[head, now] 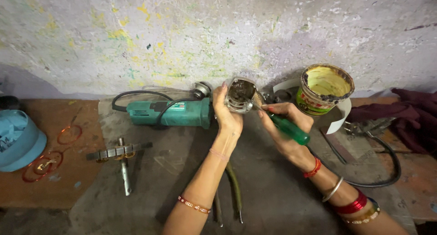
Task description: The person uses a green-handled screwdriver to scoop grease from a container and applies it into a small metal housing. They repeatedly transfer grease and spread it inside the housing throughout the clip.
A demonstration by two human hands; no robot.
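Observation:
My left hand (226,113) holds a small metal gear housing (240,94) up in front of the wall, its open side toward me. My right hand (286,125) grips a screwdriver with a green handle (288,129); its metal tip reaches into the lower right of the housing. Just left of my left hand a green angle grinder body (168,113) lies on the grey bench, its black cord looping over it.
An open tin of yellow grease (324,89) stands at the right by the wall. A motor armature (121,153) lies at the left, copper wire loops (69,135) and a blue cap (18,139) beyond it. Pliers (234,189) lie under my forearms. Dark red cloth (405,114) is far right.

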